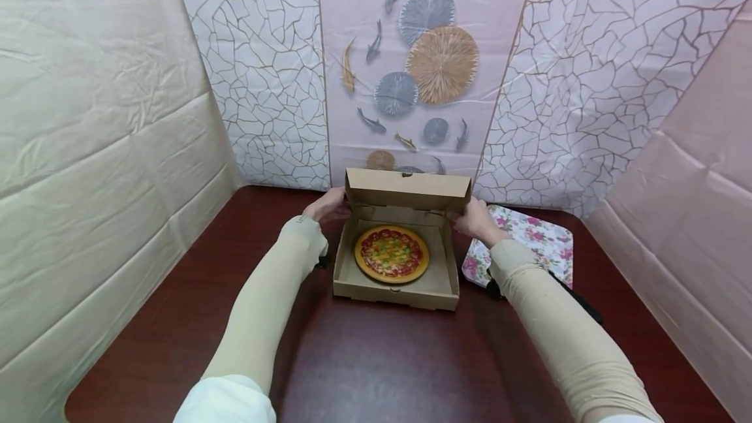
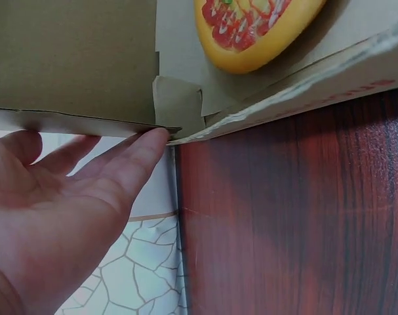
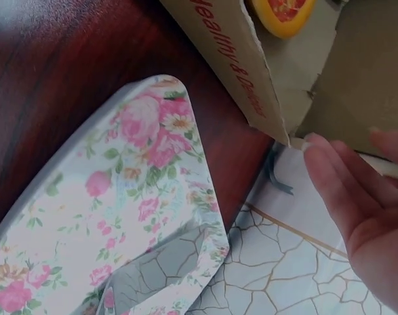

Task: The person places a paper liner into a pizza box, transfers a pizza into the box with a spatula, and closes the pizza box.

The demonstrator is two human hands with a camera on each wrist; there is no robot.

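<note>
An open cardboard pizza box (image 1: 396,296) stands on the table with a round pizza (image 1: 391,254) inside it. Its lid (image 1: 408,188) is raised at the back, the front flap folded forward. My left hand (image 1: 331,205) holds the lid's left side; in the left wrist view the fingers (image 2: 136,154) lie along its edge near the hinge corner, some tips hidden behind the cardboard. On the other side my right hand (image 1: 474,219) grips the lid's right edge, fingers (image 3: 326,177) at the outside by the back corner.
A floral-patterned tray (image 1: 540,237) lies right of the box, partly under my right forearm. A black strap-like item (image 1: 581,302) shows beside that forearm. Patterned cloth walls (image 1: 270,83) rise behind and at both sides of the dark red table (image 1: 388,364).
</note>
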